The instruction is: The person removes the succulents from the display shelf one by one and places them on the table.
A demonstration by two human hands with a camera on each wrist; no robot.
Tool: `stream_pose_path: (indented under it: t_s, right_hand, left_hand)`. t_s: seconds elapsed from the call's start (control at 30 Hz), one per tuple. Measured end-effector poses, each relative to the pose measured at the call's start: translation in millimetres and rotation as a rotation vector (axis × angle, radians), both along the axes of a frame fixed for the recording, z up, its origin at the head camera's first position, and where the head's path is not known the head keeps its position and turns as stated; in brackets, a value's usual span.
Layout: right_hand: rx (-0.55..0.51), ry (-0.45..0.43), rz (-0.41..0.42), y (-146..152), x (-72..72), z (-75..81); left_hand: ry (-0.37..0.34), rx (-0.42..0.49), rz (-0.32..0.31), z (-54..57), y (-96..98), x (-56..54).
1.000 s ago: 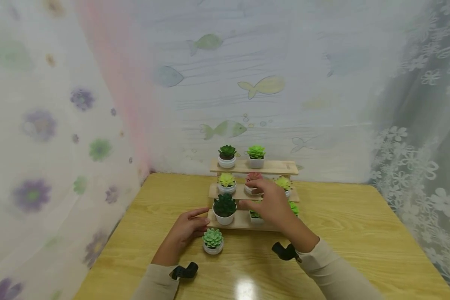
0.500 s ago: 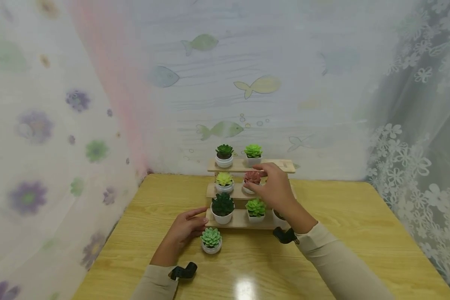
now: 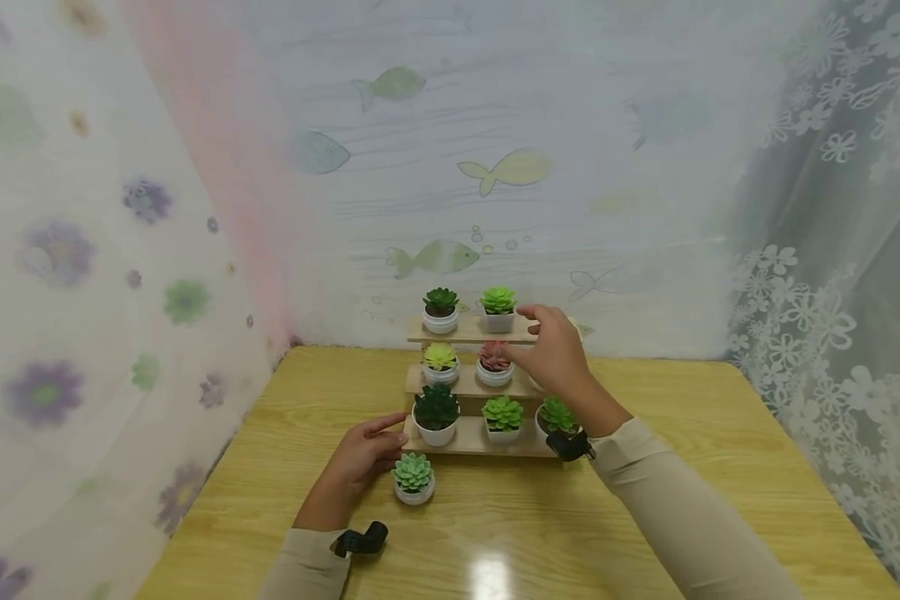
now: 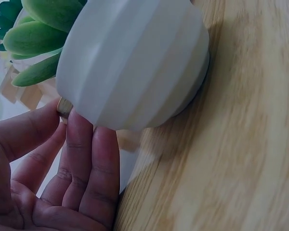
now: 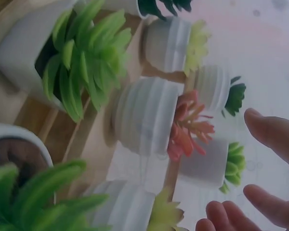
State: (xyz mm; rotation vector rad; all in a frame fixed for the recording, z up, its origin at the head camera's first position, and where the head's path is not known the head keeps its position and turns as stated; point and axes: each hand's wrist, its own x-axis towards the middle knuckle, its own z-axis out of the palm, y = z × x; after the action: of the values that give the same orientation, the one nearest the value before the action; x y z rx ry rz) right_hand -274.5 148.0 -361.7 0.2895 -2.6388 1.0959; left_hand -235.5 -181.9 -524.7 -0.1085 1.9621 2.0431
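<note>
A three-tier wooden plant stand (image 3: pixel 468 433) bears several potted succulents. My left hand (image 3: pixel 348 462) grips the left end of its lowest board; in the left wrist view thumb and fingers meet at the board end (image 4: pixel 63 108). Close by on the table stands a pale green succulent (image 3: pixel 413 477) in a ribbed white pot. My right hand (image 3: pixel 558 358) holds nothing, thumb and fingers spread, over the stand's right side. It is near the red succulent (image 3: pixel 494 362) and the bright green succulent (image 3: pixel 499 308). A yellow succulent (image 5: pixel 166 211) on the middle tier is hidden behind it in the head view.
On the lowest tier are a dark green succulent (image 3: pixel 436 412), a green one in a square pot (image 3: pixel 503 417) and another green one (image 3: pixel 555 412). Left pots above are a yellow succulent (image 3: pixel 441 360) and a dark green one (image 3: pixel 440 310). A printed curtain (image 3: pixel 390 200) hangs behind.
My right hand has moved up and back from the lower tiers, past the red succulent, toward the top tier's right side. The left hand stays at the stand's end. The head view has shifted slightly.
</note>
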Motion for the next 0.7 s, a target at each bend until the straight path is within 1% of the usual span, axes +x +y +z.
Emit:
stream_pose_path:
  t_s: [0.2, 0.37, 0.47, 0.6, 0.7]
  right_hand:
    - [-0.059, -0.116, 0.013, 4.5, -11.5, 8.1]
    - [-0.085, -0.185, 0.011, 2.8, -16.8, 10.0]
    - [-0.078, -0.205, 0.016, 6.4, -21.1, 8.0]
    - [-0.070, -0.208, 0.021, 13.0, -26.1, 6.5]
    - [-0.067, -0.219, 0.030, 14.6, -28.6, 7.7]
  left_hand:
    - [-0.005, -0.005, 0.025, 2.4, 2.9, -0.9]
    - [0.000, -0.019, 0.014, 2.7, -0.3, -0.7]
    - [-0.002, -0.012, 0.012, 1.1, -0.3, 0.2]
    - [-0.004, -0.005, 0.005, -0.2, 0.7, 0.5]
    - [-0.009, -0.007, -0.010, -0.6, -0.8, -1.9]
